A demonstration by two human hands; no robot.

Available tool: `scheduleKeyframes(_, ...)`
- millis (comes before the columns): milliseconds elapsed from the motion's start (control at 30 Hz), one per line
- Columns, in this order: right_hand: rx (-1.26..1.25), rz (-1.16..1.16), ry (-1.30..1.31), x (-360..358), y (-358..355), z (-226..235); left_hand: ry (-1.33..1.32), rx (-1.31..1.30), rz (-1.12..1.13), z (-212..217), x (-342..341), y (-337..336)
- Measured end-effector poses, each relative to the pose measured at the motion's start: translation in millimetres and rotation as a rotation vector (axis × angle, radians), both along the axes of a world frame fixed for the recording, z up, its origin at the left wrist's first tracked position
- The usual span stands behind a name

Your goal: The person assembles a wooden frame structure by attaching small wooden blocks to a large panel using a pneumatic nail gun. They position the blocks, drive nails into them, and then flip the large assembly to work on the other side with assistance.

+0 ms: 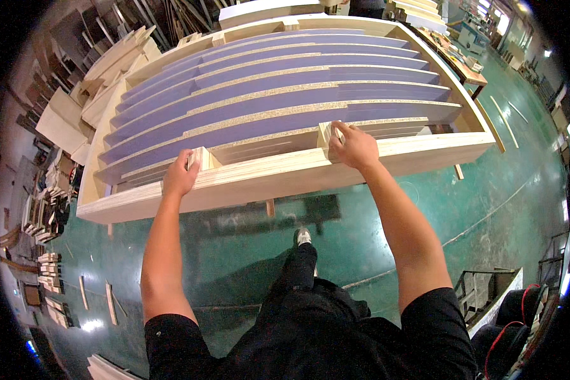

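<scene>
A large pale wooden frame (pixel 272 172) spans the view in front of me. Inside it, long chipboard panels (pixel 266 94) stand on edge in rows, their faces purple-grey and their edges speckled. My left hand (pixel 182 175) is closed around a short wooden block (pixel 201 158) at the inner side of the near rail, left of the middle. Farther right, my right hand (pixel 356 145) grips a second wooden block (pixel 325 134) at the same rail, its thumb and fingers over the top. Parts of both blocks are hidden by the hands and the rail.
Stacked pale boards (pixel 111 66) lean at the left, beyond the frame. Wood strips (pixel 111 304) lie on the green floor (pixel 361 253). A wooden workbench (pixel 465 69) stands at the far right. Black drum-like items with red cord (pixel 501 345) sit low at the right.
</scene>
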State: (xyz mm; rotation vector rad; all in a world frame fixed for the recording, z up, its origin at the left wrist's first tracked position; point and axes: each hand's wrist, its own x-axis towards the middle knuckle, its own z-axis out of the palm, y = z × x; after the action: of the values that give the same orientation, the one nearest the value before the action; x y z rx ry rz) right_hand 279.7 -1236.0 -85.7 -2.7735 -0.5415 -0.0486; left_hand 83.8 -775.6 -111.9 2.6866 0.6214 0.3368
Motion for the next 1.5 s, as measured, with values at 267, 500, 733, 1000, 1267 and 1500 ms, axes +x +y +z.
scheduleKeyframes(267, 0.129, 0.08, -0.165, 5.2, -5.5, -16.8, 0.012, 0.003, 0.03, 7.0, -2.4, -10.7)
scheduleKeyframes(500, 0.086, 0.054, -0.114, 2.3, -5.8, -13.9, 0.052, -0.004, 0.042, 8.2, 1.3, -13.8)
scheduleKeyframes(733, 0.068, 0.024, -0.05, -1.9, -0.3, 0.2, 0.036, 0.029, 0.024, 3.2, 0.3, -5.7)
scheduleKeyframes(1000, 0.074, 0.119, -0.103, -0.6, 0.9, 4.5, 0.056, 0.011, 0.05, 11.3, -0.2, -13.5)
scheduleKeyframes(1267, 0.126, 0.186, -0.146, 6.0, -2.5, -11.0, 0.074, 0.004, 0.049, 9.3, -0.3, -11.1)
scheduleKeyframes(1500, 0.112, 0.328, 0.038, 19.0, -20.0, 13.7, 0.02, -0.03, 0.016, 0.3, -0.8, -6.3)
